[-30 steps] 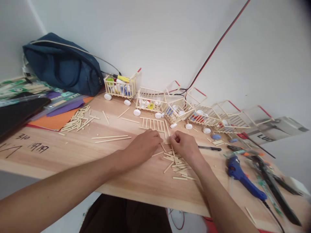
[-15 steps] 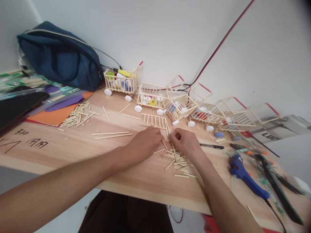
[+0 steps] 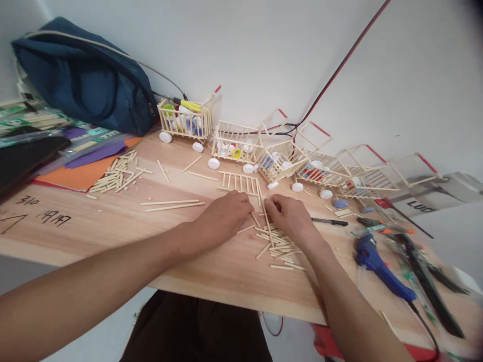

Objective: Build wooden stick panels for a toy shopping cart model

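Note:
My left hand (image 3: pixel 228 215) is closed, its fingers curled together above the table beside a small ladder-like frame (image 3: pixel 238 183) of wooden sticks. A short stick shows just below its fingertips; whether they pinch it cannot be made out. Opposite, my right hand (image 3: pixel 290 217) is closed too, thumb and forefinger against a long thin wooden stick (image 3: pixel 265 213) that slants down toward me. Below that hand lies a heap of short sticks (image 3: pixel 281 249). Small stick-built carts (image 3: pixel 237 143) with white bottle-cap wheels stand in a row behind, some with red-tipped handles.
A blue glue gun (image 3: pixel 385 271), a black pen (image 3: pixel 330 221) and pliers (image 3: pixel 372 223) lie to the right. On the left are another stick pile (image 3: pixel 116 173), orange paper (image 3: pixel 64 176) and a blue bag (image 3: pixel 86 80). Two long sticks (image 3: pixel 173 205) lie left of my hands.
The view has shifted slightly. Both hands stay almost in place, close together near the small frame. The long stick by my right fingers shows more clearly now.

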`<state>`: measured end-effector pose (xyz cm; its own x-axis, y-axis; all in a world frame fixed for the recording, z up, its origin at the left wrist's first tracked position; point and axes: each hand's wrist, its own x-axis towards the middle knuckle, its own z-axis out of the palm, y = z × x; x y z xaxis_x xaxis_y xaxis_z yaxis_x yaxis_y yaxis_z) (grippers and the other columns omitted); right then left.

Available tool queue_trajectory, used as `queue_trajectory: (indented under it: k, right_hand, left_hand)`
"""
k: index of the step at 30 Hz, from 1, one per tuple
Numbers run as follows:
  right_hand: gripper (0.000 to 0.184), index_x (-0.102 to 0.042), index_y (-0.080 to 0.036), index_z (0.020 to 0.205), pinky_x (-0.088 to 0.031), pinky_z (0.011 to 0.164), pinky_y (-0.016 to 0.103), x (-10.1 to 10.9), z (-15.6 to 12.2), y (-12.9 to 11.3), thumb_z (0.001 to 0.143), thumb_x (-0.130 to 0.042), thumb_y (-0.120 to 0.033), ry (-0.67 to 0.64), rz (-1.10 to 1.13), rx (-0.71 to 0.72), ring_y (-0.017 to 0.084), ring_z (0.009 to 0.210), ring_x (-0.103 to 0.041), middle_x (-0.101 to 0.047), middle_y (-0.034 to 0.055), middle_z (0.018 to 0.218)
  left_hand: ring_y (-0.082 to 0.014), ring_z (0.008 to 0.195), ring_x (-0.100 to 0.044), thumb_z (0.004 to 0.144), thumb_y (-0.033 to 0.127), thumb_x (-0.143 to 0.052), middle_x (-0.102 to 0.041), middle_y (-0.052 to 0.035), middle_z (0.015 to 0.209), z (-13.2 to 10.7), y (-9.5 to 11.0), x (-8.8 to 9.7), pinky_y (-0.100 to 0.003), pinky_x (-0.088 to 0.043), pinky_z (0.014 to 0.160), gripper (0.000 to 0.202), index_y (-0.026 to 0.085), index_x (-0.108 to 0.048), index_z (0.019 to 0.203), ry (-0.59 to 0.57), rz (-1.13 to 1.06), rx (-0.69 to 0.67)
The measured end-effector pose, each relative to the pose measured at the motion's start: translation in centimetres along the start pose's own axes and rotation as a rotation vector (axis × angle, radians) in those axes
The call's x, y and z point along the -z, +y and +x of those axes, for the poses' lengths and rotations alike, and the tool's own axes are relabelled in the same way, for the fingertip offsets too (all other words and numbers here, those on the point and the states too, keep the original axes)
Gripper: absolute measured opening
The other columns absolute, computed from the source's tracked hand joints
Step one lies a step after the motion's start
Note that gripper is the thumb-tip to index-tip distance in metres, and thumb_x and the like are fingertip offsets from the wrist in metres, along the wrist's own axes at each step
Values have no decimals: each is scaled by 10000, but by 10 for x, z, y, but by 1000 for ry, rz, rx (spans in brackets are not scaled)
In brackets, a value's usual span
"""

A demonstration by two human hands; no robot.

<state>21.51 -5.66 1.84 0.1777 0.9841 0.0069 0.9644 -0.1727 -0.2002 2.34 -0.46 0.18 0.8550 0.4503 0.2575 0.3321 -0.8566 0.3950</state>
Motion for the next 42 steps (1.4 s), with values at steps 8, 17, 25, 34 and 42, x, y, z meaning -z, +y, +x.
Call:
queue_trajectory:
  k: [8, 17, 25, 34, 42]
  right_hand:
    - [248, -619, -204, 773, -287, 564, 259, 5, -6, -9, 883, -498, -391, -35, 22, -82, 162, 642, -559, -679, 32, 716]
    - [172, -609, -210, 812, -262, 552, 264, 4, -8, -16, 865, -502, -333, -56, -83, -105, 186, 687, -590, -683, 46, 741]
    - [186, -621, -212, 794, -277, 557, 280, 4, -8, -26, 853, -471, -304, -62, -142, -130, 216, 707, -611, -692, 69, 754]
    - [224, -641, -199, 809, -284, 559, 285, 5, -7, -29, 858, -456, -314, -57, -201, -117, 228, 720, -628, -699, 92, 779]
    - [240, -650, -203, 832, -262, 550, 287, 5, -7, -31, 865, -443, -321, -59, -227, -98, 223, 694, -606, -690, 91, 767]
  left_hand:
    - [-197, 956, -547, 951, 227, -424, -625, -83, 958, 1, -1, 0, -322, -442, 850, 267, 140, -676, 956, -22, -5, 8]
    - [-198, 960, -550, 940, 209, -435, -619, -83, 958, 2, -2, -1, -327, -443, 867, 257, 134, -680, 957, -24, 12, 8]
    - [-199, 926, -544, 945, 225, -426, -609, -80, 930, 1, -5, -3, -330, -439, 835, 267, 135, -676, 919, -6, 15, 3]
    - [-196, 912, -547, 943, 212, -418, -606, -80, 919, 2, -4, -3, -328, -436, 825, 268, 132, -668, 893, -12, 26, 14]
    - [-197, 922, -553, 935, 205, -433, -607, -78, 928, 1, -3, -2, -322, -437, 828, 245, 133, -664, 898, -11, 32, 11]
